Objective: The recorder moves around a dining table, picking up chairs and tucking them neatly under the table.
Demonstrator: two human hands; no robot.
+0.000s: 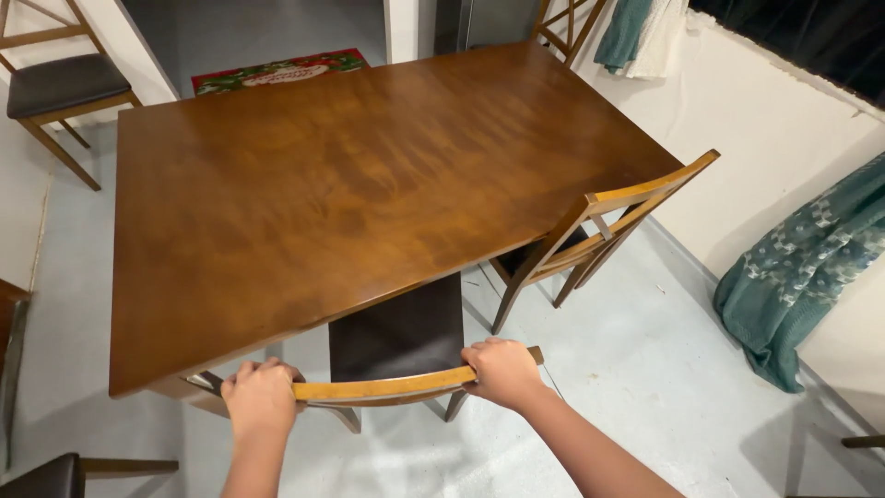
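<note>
both hands — left hand [261, 398], right hand [502, 372] — grip closed on the top rail of a wooden chair [396, 343], its dark seat tucked under the brown bench [350, 184]; a red-and-green doormat [279, 71] lies beyond.

Upper left of the frame: a wooden chair with dark seat [57, 88]. Top centre: a red and green doormat [277, 70]. Right edge: a teal patterned blanket [804, 277], draped to the floor; mid right, a second wooden chair [595, 235] at the brown table [350, 184].
</note>
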